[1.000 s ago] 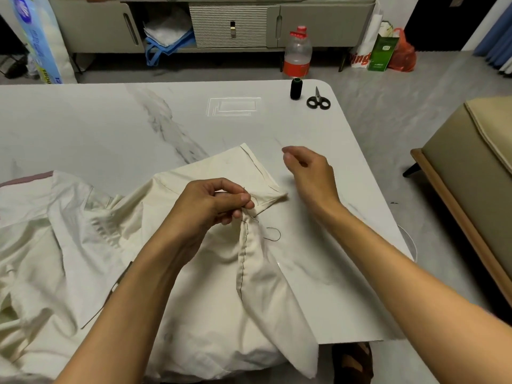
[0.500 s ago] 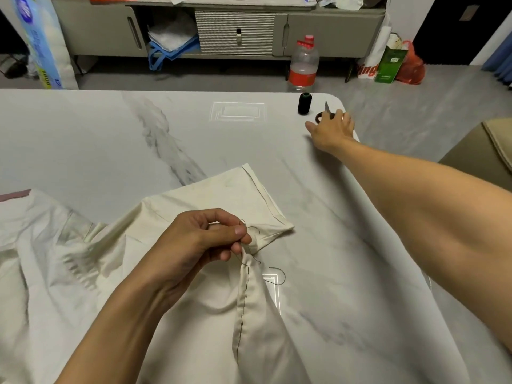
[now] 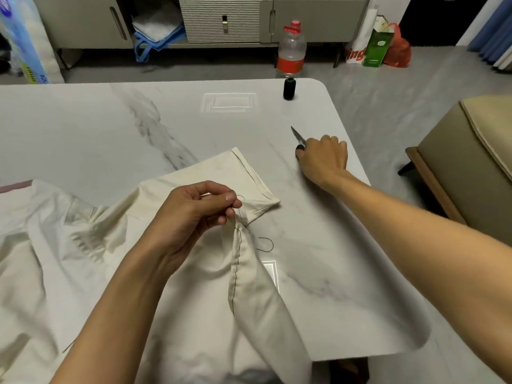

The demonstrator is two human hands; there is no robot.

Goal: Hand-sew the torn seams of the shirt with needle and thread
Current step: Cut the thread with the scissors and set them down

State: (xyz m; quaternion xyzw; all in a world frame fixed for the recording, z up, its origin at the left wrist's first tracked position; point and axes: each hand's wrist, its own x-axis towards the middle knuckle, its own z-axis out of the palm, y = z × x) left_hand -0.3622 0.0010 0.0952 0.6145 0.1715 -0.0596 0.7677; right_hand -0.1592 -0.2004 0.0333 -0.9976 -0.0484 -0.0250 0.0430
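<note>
The left hand (image 3: 194, 214) has thumb and forefinger pinched on a fold of the shirt (image 3: 83, 245), at the top end of the dark stitched seam (image 3: 237, 261) that runs down from its fingertips toward the person. The right hand (image 3: 324, 157), well off to the far right of it, is curled round the handles of the scissors (image 3: 298, 135), blades poking out beyond its knuckles; whether they are parted I cannot tell. A loose tail of dark thread (image 3: 266, 243) curls on the counter (image 3: 110, 128) just right of the pinching hand, and the spool (image 3: 289, 89) stands beyond the right hand. I cannot make out the needle.

The cut is what worries me. Bring the blades in too close to the pinching fingers and they could nick the cloth or snip the last stitch, and the seam would start to unravel. If the left hand slackens, the thread goes limp and is hard to catch cleanly. And a needle I can't see, on that tail or in the folds, could slip off or prick a finger
</note>
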